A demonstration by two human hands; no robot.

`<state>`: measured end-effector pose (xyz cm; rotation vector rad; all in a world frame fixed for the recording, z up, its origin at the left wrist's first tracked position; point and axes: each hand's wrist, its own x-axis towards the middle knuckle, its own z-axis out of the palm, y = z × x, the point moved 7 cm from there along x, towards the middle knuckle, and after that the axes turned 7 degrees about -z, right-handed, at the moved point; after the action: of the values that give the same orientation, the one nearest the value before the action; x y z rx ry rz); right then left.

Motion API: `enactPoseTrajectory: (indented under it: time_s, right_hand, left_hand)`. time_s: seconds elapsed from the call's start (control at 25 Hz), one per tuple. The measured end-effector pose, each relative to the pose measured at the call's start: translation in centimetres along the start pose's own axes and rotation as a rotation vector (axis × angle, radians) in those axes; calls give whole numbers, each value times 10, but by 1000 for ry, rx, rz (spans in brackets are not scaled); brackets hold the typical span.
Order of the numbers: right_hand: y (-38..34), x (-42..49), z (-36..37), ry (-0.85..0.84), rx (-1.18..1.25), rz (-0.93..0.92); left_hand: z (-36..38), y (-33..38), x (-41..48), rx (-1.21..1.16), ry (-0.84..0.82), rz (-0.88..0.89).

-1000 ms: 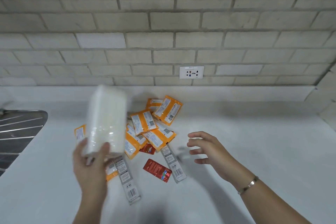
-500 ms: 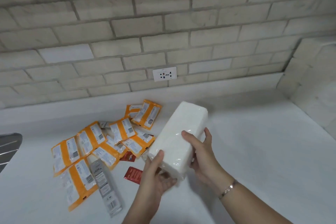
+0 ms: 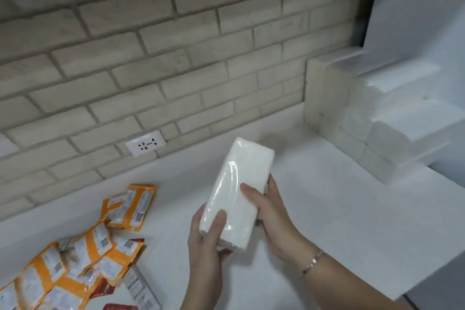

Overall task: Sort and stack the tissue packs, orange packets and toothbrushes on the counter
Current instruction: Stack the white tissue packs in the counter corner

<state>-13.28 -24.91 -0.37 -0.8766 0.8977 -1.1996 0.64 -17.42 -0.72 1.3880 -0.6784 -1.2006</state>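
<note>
The orange packets (image 3: 75, 267) run off the left and bottom edges, their print too small to read. A red packet (image 3: 118, 306) is cut by the bottom edge. A grey box (image 3: 141, 289), perhaps a toothbrush, lies partly under the packets. The white stack (image 3: 377, 143) at right is blurred.

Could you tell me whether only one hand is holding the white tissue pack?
No, the left hand and the right hand both grip the tissue pack, one on each side.
</note>
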Motion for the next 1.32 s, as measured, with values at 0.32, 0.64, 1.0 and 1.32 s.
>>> enactPoseTrajectory:
  time_s: [0.32, 0.64, 1.0, 1.32]
  right_hand:
    - [-85, 14, -136, 289, 173, -38]
    - [-148, 24, -224, 370, 130, -187]
    - [-228, 40, -313, 623, -883, -565]
    - [-250, 96, -376, 555, -982, -388]
  left_hand:
    - [143, 36, 8, 369, -134, 494]
    - [275, -2, 25, -186, -419, -246]
    - [414, 5, 47, 49, -390, -171]
    - [501, -1, 70, 82, -367, -324]
